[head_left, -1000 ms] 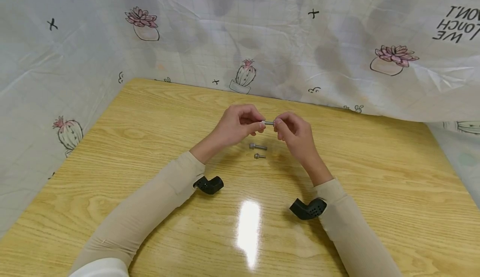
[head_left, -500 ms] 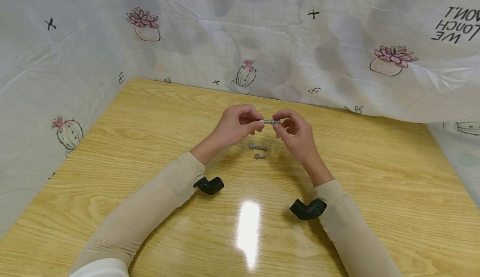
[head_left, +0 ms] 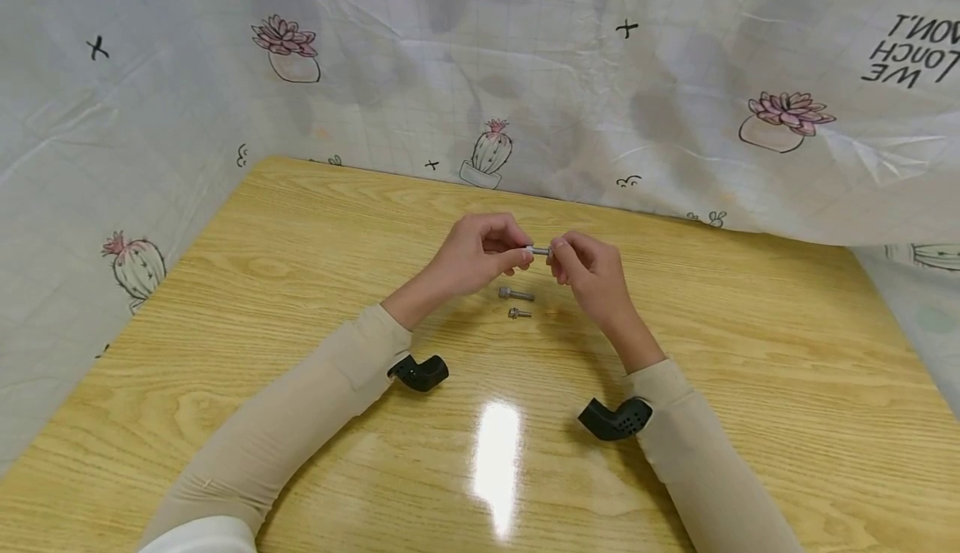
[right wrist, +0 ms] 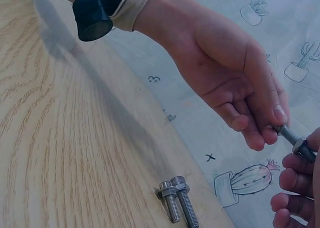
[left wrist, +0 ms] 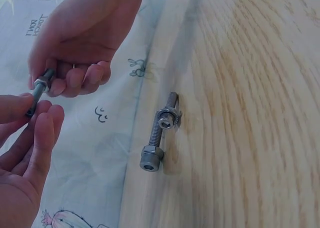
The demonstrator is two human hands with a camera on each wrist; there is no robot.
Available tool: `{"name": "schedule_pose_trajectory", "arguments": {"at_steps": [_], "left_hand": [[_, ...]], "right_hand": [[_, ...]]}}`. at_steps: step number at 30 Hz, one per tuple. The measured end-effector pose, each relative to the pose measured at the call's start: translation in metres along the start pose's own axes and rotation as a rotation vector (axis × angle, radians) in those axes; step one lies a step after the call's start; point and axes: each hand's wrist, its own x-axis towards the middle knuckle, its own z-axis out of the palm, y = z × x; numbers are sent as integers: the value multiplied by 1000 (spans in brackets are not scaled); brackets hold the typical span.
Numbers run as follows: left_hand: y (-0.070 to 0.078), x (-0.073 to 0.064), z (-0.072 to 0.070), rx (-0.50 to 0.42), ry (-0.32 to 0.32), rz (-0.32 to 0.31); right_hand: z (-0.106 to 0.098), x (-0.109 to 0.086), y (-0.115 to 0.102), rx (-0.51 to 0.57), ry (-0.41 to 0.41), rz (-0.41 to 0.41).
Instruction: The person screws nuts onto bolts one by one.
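Observation:
Between my hands a metal bolt (head_left: pixel 540 251) lies roughly level above the table. My left hand (head_left: pixel 480 253) pinches one end of it between thumb and fingers. At the other end, my right hand (head_left: pixel 596 270) pinches the nut (left wrist: pixel 42 83) threaded on the shank; the fingers partly cover it. In the right wrist view the nut shows close to the right fingertips, with bare shank between it and the left hand. On the table below, a longer socket-head bolt (head_left: pixel 517 294) and a shorter bolt (head_left: pixel 519 313) lie side by side, each with a nut near its head.
The wood-grain table (head_left: pixel 300 228) spreads around the hands, with a bright glare patch at its front. A white printed sheet (head_left: pixel 570 78) hangs along the back and left. Black wrist camera mounts (head_left: pixel 615 420) sit on both sleeves.
Half a second ago the right fingers were spread, showing the nut and the bolt's far end; now they cover that end again. Both hands are slightly lower. The table bolts stay put.

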Motion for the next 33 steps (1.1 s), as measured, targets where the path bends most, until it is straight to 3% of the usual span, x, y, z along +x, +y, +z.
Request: {"name": "schedule_pose_trajectory", "arguments": {"at_steps": [12, 23, 27, 33], "left_hand": [[0, 1, 0, 1, 51, -30], [1, 3, 2, -11, 18, -17], [1, 5, 3, -7, 11, -21], [3, 5, 2, 13, 54, -36]], "right_hand": [[-1, 0, 1, 49, -9, -93], [-3, 3, -2, 5, -8, -2], [-3, 4, -1, -22, -4, -1], [-4, 4, 0, 30, 8, -53]]}}
